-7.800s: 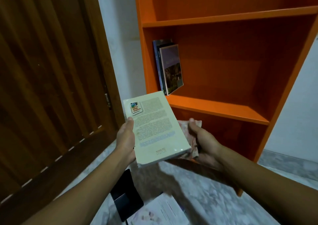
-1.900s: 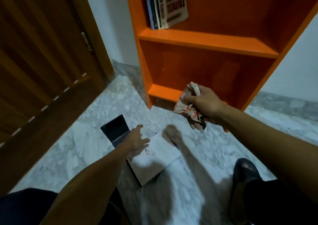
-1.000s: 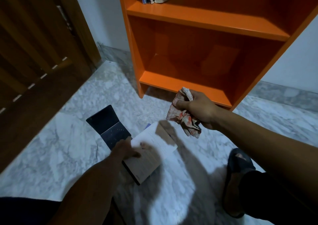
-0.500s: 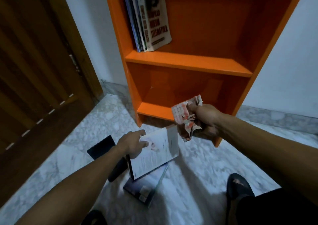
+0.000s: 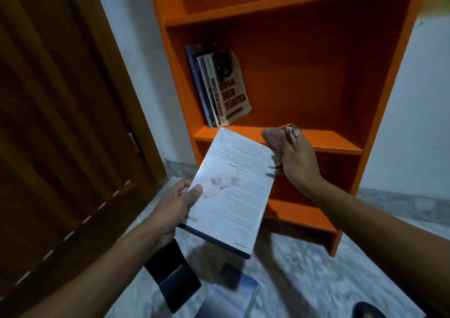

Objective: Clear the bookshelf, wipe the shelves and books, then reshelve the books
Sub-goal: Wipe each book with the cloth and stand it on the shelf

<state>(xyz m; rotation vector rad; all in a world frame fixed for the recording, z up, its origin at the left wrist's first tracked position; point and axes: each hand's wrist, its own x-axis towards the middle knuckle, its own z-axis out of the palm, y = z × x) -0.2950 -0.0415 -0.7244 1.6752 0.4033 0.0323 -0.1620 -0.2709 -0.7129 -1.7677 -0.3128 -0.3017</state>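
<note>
My left hand [image 5: 174,204] grips a white-covered book [image 5: 233,191] by its left edge and holds it tilted in the air in front of the orange bookshelf [image 5: 336,145]. My right hand [image 5: 298,162] is closed around a crumpled, red-patterned cloth [image 5: 274,137], which rests against the book's upper right corner. Several books [image 5: 220,87] lean against the left wall of the middle shelf; the outermost is cream with red lettering. The rest of that shelf is bare, as is what shows of the shelf above.
A dark wooden door [image 5: 60,123] fills the left side. On the marble floor below the held book lie a black book [image 5: 171,278] and a blue-covered book [image 5: 229,298]. A dark shoe [image 5: 369,311] shows at the bottom right. White walls flank the bookshelf.
My left hand has lifted the white book off the floor up to shelf height. My right hand has brought the cloth against the book's top corner. The view has tilted upward.
</note>
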